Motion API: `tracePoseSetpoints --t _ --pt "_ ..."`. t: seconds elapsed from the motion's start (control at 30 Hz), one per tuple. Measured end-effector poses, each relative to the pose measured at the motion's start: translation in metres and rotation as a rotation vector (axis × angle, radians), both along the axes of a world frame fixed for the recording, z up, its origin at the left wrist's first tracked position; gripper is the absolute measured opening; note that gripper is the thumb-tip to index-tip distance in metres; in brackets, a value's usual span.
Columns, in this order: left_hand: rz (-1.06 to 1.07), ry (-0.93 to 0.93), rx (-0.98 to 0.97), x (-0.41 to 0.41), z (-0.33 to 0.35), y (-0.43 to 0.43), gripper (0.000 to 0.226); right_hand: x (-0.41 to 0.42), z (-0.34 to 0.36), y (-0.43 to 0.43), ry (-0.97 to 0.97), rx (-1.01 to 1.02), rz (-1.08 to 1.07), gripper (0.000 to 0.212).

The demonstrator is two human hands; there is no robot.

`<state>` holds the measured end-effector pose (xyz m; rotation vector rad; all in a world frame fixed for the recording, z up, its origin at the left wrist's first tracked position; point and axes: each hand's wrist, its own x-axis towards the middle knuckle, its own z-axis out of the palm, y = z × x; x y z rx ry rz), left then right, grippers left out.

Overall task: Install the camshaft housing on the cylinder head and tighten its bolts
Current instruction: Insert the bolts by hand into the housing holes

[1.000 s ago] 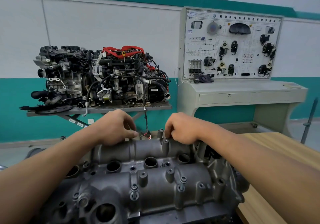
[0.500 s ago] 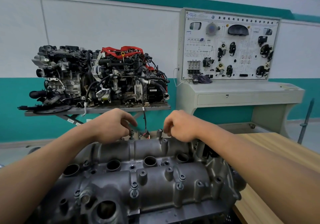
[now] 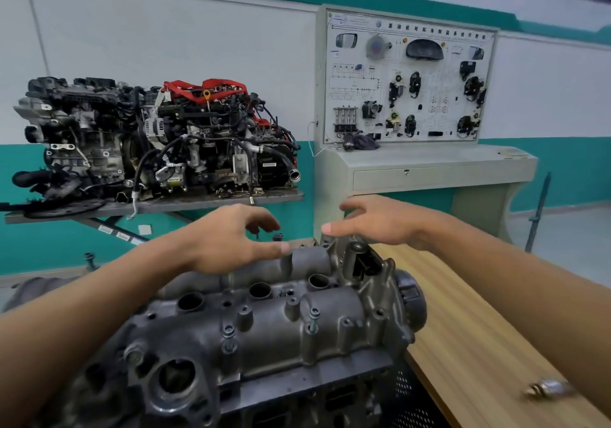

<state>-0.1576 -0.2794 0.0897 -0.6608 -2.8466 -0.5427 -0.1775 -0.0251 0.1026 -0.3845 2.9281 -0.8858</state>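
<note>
Two hands hover above the far edge of the housing [image 3: 264,328], and neither grips anything.

- Left hand [image 3: 228,239]: fingers spread and loosely bent, thumb pointing right, just above the far tube of the housing.
- Right hand [image 3: 380,225]: fingers spread and relaxed, thumb pointing left, above the far right corner.

Whether either hand touches the metal cannot be told.

Position of the work: the housing lies on top of the cylinder head [image 3: 330,394], at the left side of the wooden table [image 3: 463,328]. The two parts appear mated, with no visible tilt.

Progress, judged from the present state:

1. Placing the housing: done.
2. Starting the bolts: partly done. One near bolt [image 3: 312,320] stands well proud of its boss. A second bolt [image 3: 228,331] to its left sits lower. A far bolt [image 3: 277,237] between the hands also stands proud. Several holes look empty, but some are too dark to tell.
3. Final tightening: not yet done. No wrench is in view.

One small blurred metal piece [image 3: 549,389], possibly a bolt, lies on the table at the near right, well apart from the housing. A complete engine [image 3: 158,143] on a stand and a training board [image 3: 406,80] stand behind.
</note>
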Motion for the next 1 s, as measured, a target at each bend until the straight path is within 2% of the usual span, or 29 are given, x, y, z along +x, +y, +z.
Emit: tracePoseSetpoints --t 0.1,0.17,0.2,0.33,0.4,0.5,0.6,0.8,1.0 --pt "-0.085 -0.098 -0.032 0.020 0.000 0.014 0.086 0.043 -0.026 0.016 0.080 -0.174 0.033 0.103" --pt "-0.144 -0.131 -0.107 0.033 -0.001 0.024 0.089 0.069 -0.049 0.015 0.182 -0.211 0.053 0.081" --pt "-0.164 -0.146 -0.148 0.038 0.000 0.029 0.087 0.075 -0.059 0.012 0.252 -0.227 0.037 0.072" --pt "-0.196 -0.216 -0.229 0.049 0.006 0.044 0.075 0.066 -0.080 -0.002 0.462 -0.338 -0.148 0.062" --pt "-0.220 -0.242 -0.206 0.055 0.007 0.044 0.066 0.058 -0.080 -0.006 0.490 -0.379 -0.262 0.065" --pt "-0.237 -0.239 -0.201 0.065 0.002 0.043 0.046 0.052 -0.077 -0.009 0.485 -0.285 -0.341 0.071" --pt "-0.209 -0.178 -0.166 0.071 -0.005 0.041 0.036 0.052 -0.073 -0.008 0.503 -0.254 -0.307 0.056" --pt "-0.189 -0.110 -0.178 0.079 -0.009 0.043 0.032 0.061 -0.067 -0.011 0.515 -0.304 -0.260 0.058" --pt "-0.206 -0.035 -0.234 0.075 -0.008 0.043 0.027 0.060 -0.057 -0.012 0.553 -0.243 -0.267 0.059"
